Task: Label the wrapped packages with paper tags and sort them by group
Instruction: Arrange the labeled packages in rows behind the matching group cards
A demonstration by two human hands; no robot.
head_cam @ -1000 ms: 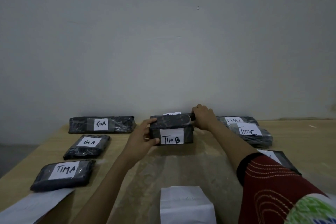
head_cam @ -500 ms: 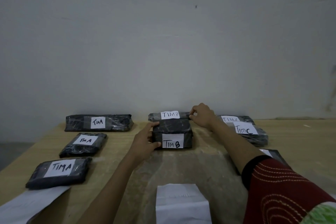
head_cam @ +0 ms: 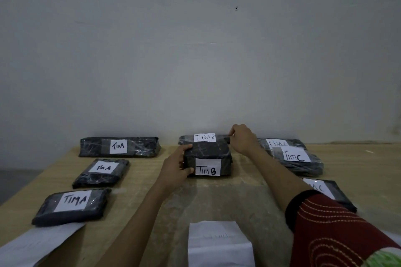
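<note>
Both hands settle the near TIM B package point(head_cam: 207, 161) down in the middle row, left hand point(head_cam: 176, 169) gripping its side, right hand point(head_cam: 243, 138) pinching the far package point(head_cam: 204, 138).

A wooden table point(head_cam: 138, 182) stands against a grey wall point(head_cam: 195, 50). Three black packages say TIM A on the left. In the middle, the left hand point(head_cam: 176, 168) holds the side of the near TIM B package point(head_cam: 208, 163). The right hand point(head_cam: 243, 137) touches the end of the far TIM B package point(head_cam: 204, 138). TIM C packages lie on the right.
</note>
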